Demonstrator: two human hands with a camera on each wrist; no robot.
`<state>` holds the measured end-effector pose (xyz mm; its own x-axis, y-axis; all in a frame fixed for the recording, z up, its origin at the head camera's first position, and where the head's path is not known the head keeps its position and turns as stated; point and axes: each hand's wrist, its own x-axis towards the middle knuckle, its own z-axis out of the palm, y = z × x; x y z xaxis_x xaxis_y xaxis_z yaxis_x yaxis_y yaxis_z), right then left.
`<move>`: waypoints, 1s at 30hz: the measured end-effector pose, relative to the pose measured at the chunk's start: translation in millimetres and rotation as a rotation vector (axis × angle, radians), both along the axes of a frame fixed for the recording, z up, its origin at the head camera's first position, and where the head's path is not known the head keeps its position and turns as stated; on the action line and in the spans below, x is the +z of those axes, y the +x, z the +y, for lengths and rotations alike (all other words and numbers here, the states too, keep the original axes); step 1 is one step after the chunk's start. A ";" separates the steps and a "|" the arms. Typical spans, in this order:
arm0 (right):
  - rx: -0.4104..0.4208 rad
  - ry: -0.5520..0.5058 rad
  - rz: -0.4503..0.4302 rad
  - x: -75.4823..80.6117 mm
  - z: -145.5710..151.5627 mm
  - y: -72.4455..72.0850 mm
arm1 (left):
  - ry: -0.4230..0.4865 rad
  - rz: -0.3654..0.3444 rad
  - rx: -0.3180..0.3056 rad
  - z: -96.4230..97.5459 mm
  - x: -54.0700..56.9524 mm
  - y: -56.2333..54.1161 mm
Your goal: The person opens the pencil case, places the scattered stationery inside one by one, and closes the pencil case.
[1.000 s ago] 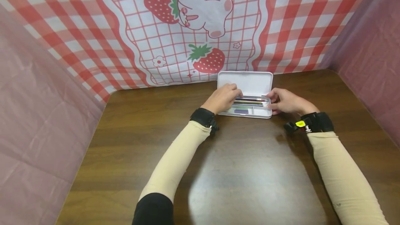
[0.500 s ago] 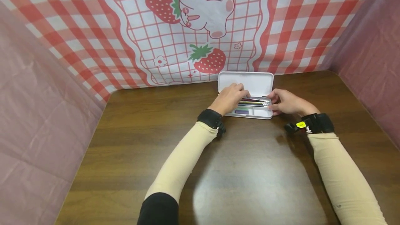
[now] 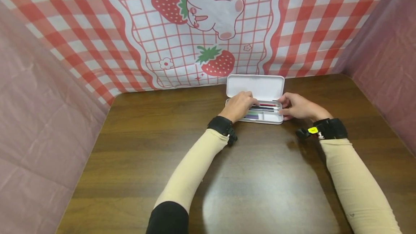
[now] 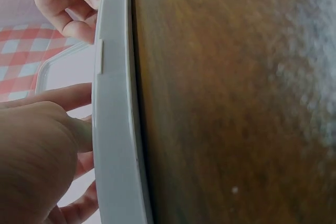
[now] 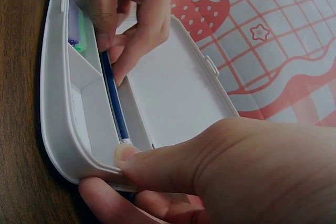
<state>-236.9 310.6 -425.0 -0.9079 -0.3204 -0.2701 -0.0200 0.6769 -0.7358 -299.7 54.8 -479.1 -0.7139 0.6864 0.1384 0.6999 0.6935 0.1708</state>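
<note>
A white pencil case (image 3: 271,118) stands with its lid (image 3: 255,86) raised at the table's far side. My left hand (image 3: 238,106) reaches into it from the left. In the right wrist view that hand's thumb and finger pinch a blue pencil (image 5: 115,100) lying lengthwise in the long compartment. A red pencil (image 3: 268,105) shows behind it in the head view. My right hand (image 3: 300,106) grips the case's right end, thumb over the rim by the pencil's end, fingers outside. The left wrist view shows the case's front wall (image 4: 115,129) hiding the left fingertips.
Purple and green items (image 5: 77,27) lie in the case's front compartment, beside a small divided-off section. A strawberry-print cloth (image 3: 208,28) hangs right behind the lid. Pink cloth (image 3: 42,118) walls the sides. The brown wooden table (image 3: 247,176) stretches in front.
My left hand has moved right along the case and lowered slightly onto the pencils. The pencils under it have shifted, with a red one now showing. My right hand stays at the case's end.
</note>
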 end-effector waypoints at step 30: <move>0.001 -0.007 0.004 -1.2 1.0 0.1 | 0.303 -0.117 0.130 -62.3 46.5 23.7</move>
